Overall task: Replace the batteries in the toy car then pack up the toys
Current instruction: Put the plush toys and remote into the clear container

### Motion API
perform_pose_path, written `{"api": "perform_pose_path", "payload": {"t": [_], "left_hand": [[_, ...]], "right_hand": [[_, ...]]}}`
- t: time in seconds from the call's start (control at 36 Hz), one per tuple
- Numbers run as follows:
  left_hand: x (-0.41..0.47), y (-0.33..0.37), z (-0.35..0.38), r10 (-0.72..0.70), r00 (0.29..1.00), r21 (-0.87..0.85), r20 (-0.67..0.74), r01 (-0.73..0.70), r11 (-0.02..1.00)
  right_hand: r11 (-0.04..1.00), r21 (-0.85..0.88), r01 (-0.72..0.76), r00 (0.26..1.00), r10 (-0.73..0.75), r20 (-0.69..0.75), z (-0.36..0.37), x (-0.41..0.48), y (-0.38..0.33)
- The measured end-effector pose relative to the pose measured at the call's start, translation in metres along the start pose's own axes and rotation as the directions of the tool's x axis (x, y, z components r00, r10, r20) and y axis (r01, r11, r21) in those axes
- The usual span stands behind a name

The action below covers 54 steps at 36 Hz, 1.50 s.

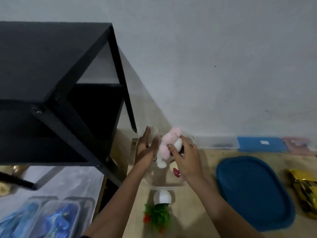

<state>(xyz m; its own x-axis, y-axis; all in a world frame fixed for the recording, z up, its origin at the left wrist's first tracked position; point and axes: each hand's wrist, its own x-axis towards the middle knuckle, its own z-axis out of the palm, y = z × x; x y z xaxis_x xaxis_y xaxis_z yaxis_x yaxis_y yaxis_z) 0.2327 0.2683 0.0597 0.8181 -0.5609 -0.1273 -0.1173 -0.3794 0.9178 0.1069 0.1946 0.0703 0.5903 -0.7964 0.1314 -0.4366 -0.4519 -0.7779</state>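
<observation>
Closest to me, at the lower left, two clear tubs (51,217) holding blue things sit under the black table (51,66). Just ahead of my forearms a small fake plant (160,212) in a white pot lies on its side on the wooden floor (197,212), its pot end touching the near wall of a clear bin (163,186). To the right a big blue oval lid (253,191) lies flat on the floor. Beyond it, at the frame's right edge, is a yellow and black shape that I take for the toy car (305,191), though it is too blurred to be sure.

Above the bin, my right hand (187,160) has its fingers curled round a pink and white plush toy (165,143), gripping it from the right. My left hand (145,148) is spread, fingers straight, with the palm against the plush's left side. Something red and pale (176,172) lies inside the bin under my right hand.

Farther off, a flat blue rectangular lid (260,144) and a pinkish item (296,143) rest along the foot of the white wall (223,66).
</observation>
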Motion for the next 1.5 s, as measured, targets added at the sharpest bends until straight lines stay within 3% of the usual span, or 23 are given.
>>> {"api": "perform_pose_path", "payload": {"t": [0.17,0.28,0.44,0.53,0.58,0.67,0.75,0.86,0.97,1.14,1.36,1.5], "left_hand": [[0.026,-0.017,0.015,-0.068,0.993,0.135,0.094,0.055,0.989],[0.032,-0.031,0.026,-0.097,0.980,0.173,0.173,0.067,0.983],[0.031,-0.038,0.021,-0.077,0.961,0.283,0.264,-0.001,0.959],[0.031,-0.043,0.013,-0.024,0.960,0.382,0.281,-0.089,0.920],[0.031,-0.042,0.010,-0.009,0.950,0.404,0.313,-0.125,0.906],[0.031,-0.044,0.011,-0.018,0.910,0.430,0.414,-0.179,0.885],[0.029,-0.045,0.013,-0.078,0.874,0.466,0.479,-0.178,0.867],[0.032,-0.046,0.013,-0.047,0.851,0.440,0.524,-0.223,0.870],[0.034,-0.050,0.013,-0.076,0.851,0.440,0.520,-0.190,0.878],[0.031,-0.051,0.011,-0.071,0.882,0.442,0.466,-0.163,0.882],[0.015,-0.047,0.013,-0.151,0.899,0.565,0.412,-0.121,0.816],[0.001,-0.039,0.009,-0.107,0.902,0.610,0.418,-0.192,0.769]], "right_hand": [[0.974,-0.021,-0.223,0.975,0.224,0.005,0.030,0.019,0.015],[0.914,-0.142,-0.379,0.921,0.387,0.032,0.044,0.027,0.021],[0.850,-0.231,-0.474,0.857,0.505,0.099,0.052,0.029,0.035],[0.913,-0.147,-0.381,0.902,0.402,0.161,0.038,0.027,0.032],[0.955,-0.125,-0.268,0.914,0.294,0.281,0.026,0.027,0.031],[0.972,-0.229,-0.048,0.815,0.171,0.554,0.013,0.024,0.031],[0.959,-0.282,0.037,0.729,0.167,0.664,0.015,0.022,0.038],[0.938,-0.330,0.107,0.744,0.144,0.652,0.029,0.024,0.054],[0.941,-0.332,0.069,0.805,0.144,0.576,0.037,0.030,0.062],[0.951,-0.308,0.029,0.812,0.158,0.563,0.038,0.032,0.066],[0.950,-0.311,-0.001,0.836,0.172,0.522,0.036,0.028,0.056],[0.963,-0.269,0.006,0.847,0.138,0.513,0.023,0.017,0.050]]}}
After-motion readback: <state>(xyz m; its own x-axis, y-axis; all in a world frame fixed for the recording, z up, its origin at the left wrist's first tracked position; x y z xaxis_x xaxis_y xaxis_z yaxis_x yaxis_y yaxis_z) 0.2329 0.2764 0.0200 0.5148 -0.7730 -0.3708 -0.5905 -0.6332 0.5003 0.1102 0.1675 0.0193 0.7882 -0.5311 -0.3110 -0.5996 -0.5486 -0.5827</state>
